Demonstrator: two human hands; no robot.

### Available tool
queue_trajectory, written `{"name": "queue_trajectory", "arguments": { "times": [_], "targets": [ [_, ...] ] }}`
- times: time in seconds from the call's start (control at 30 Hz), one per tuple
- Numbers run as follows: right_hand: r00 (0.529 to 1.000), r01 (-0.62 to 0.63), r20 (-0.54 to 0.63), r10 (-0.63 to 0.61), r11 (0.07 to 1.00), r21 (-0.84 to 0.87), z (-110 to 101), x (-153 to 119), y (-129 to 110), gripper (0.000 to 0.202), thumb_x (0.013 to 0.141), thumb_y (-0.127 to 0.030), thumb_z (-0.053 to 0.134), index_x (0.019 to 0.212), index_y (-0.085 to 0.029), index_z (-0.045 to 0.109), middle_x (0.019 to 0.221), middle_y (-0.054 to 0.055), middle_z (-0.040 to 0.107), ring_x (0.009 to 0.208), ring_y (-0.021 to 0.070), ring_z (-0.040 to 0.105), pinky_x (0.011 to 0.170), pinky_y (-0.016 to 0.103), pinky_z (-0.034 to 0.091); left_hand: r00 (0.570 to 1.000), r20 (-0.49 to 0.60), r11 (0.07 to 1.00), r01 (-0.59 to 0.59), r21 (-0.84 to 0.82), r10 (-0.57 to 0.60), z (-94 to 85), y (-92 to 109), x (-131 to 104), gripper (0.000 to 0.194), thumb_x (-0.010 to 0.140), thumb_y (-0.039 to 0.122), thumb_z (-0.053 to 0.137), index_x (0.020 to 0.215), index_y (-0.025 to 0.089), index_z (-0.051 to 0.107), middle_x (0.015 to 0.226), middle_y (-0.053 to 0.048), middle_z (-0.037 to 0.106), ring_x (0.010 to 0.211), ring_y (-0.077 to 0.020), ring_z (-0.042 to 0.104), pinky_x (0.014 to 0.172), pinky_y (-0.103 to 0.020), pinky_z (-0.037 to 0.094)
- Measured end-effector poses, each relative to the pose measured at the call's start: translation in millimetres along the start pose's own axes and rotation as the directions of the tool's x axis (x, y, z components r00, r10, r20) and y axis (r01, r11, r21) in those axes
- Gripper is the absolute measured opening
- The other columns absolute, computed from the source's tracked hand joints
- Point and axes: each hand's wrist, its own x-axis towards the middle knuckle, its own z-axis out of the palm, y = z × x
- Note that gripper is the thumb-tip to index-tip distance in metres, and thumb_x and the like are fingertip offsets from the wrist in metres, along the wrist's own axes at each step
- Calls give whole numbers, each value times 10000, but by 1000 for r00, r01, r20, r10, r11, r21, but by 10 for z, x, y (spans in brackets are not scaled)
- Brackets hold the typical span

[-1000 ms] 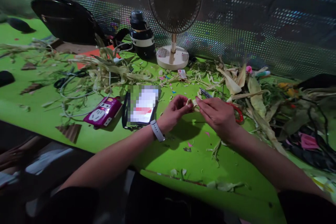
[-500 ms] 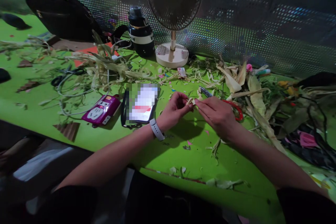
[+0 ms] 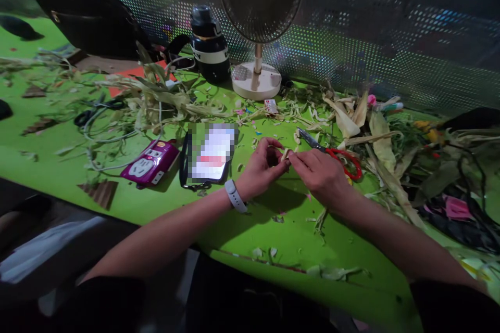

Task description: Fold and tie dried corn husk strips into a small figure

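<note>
Between my fingertips is a small pale strip of dried husk [image 3: 285,154], mostly covered by the fingers. My left hand [image 3: 264,164], with a pale band at the wrist, pinches it from the left. From the right, my right hand [image 3: 318,171] closes thumb and fingers on the same strip. Just beyond the right hand lie scissors with red handles [image 3: 344,158], blades pointing away to the left. A phone [image 3: 213,153] with a lit screen rests left of my left hand.
A purple power socket [image 3: 150,163] with a white cable sits left of the phone. Behind stand a fan [image 3: 255,80] and a dark bottle [image 3: 211,57]. Dried husks [image 3: 156,91] pile at the back left, more husks [image 3: 380,138] at the right. Scraps litter the green table [image 3: 234,229].
Both hands stay together at the same spot, with the fingers shifted slightly on the husk strip. My right hand sits a little lower, showing more of the scissors.
</note>
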Motion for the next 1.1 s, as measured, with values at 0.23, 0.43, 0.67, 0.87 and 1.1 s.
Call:
{"name": "queue_trajectory", "arguments": {
  "times": [0.23, 0.43, 0.67, 0.87, 1.1],
  "targets": [
    [995, -79, 75, 68, 984, 159, -21, -27, 6, 164, 910, -105, 471, 926, -102, 634, 748, 83, 645, 694, 161, 546, 604, 288, 402, 998, 45, 994, -40, 103, 36, 11, 42, -35, 348, 759, 289, 677, 964, 189, 415, 704, 46, 484, 622, -74, 472, 574, -201, 385],
    [982, -181, 145, 123, 830, 527, -40, -33, 131, 171, 885, -95, 498, 960, -158, 638, 863, 75, 692, 798, 163, 627, 716, 286, 499, 991, 101, 980, -100, 174, 83, -25, 16, -29, 271, 811, 300, 618, 982, 175, 449, 677, 37, 477, 603, -83, 463, 541, -205, 367],
    [880, -475, 338, 334, 609, 635, -67, 19, 185, 139, 845, -225, 611, 967, -179, 562, 787, 29, 679, 687, 147, 652, 622, 256, 502, 984, 129, 980, -140, 141, 122, -18, 44, -22, 277, 807, 306, 631, 980, 167, 464, 696, 26, 502, 611, -78, 492, 548, -197, 404],
    [852, -515, 300, 429, 586, 626, -65, -5, 81, 153, 840, -227, 616, 950, -190, 516, 763, 15, 662, 652, 140, 638, 578, 240, 483, 975, 184, 989, -140, 57, 128, 1, 38, -48, 266, 814, 293, 630, 977, 166, 463, 721, 19, 524, 639, -78, 518, 592, -208, 440],
    [901, -414, 160, 404, 685, 600, -45, 40, 48, 134, 863, -263, 606, 973, -186, 613, 842, 42, 701, 713, 144, 633, 638, 267, 487, 1000, 25, 973, 24, -230, -19, -28, 2, 37, 292, 718, 269, 734, 884, 153, 523, 707, 25, 575, 650, -80, 582, 678, -237, 502]
  ]
}}
